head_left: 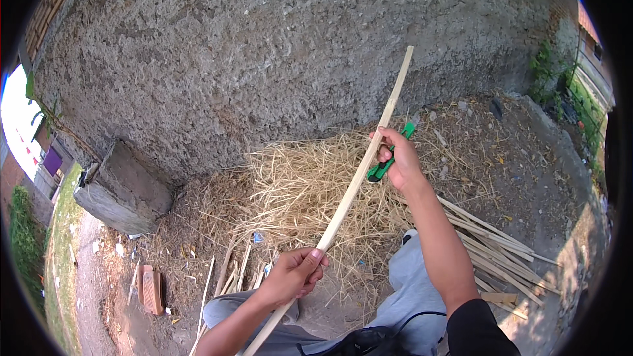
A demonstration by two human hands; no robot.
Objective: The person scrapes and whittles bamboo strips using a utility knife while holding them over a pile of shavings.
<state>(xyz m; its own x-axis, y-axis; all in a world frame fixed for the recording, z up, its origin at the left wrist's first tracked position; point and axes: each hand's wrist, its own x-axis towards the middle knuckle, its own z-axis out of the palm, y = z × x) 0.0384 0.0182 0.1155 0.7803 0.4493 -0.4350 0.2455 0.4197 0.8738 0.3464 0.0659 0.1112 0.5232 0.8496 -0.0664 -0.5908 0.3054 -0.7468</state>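
A long, pale bamboo strip slants across the view, from the lower left up toward the wall. My left hand is closed around its lower part, thumb laid along the top. Farther up, my right hand pinches the same strip between thumb and fingers. Against that palm my right hand also keeps a green utility knife, its body lying to the right of the strip. Whether the knife's blade is out I cannot tell. Beneath the strip lies a heap of thin, straw-coloured shavings on the ground.
A rough grey wall rises just beyond the shavings. Bundled bamboo strips lie to the right of my legs, and a few more to the left. A concrete block stands at left, with a reddish-brown block nearer me.
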